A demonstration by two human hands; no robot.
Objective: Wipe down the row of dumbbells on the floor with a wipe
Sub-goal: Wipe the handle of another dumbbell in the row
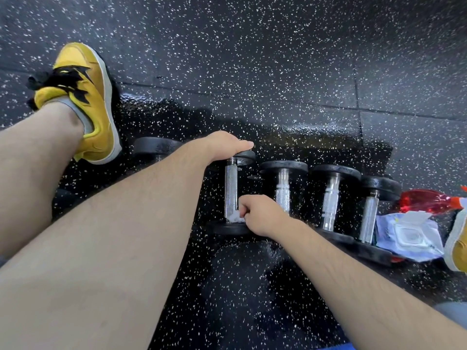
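Observation:
A row of black-headed dumbbells with chrome handles lies on the speckled rubber floor. My left hand (225, 145) rests on the far head of one dumbbell (231, 190), fingers curled over its rim. My right hand (262, 214) pinches a crumpled white wipe (236, 219) against the near end of that chrome handle, by the near head. To the right lie three more dumbbells (283, 188), (331, 198), (370, 213). Another dumbbell head (154, 145) shows to the left, mostly hidden behind my left forearm.
A pack of wipes (409, 236) with its lid open lies right of the row, beside a red spray bottle (429, 202). My yellow shoe (86, 97) stands at the left, another shoe (458, 243) at the right edge. The floor near the dumbbells looks wet.

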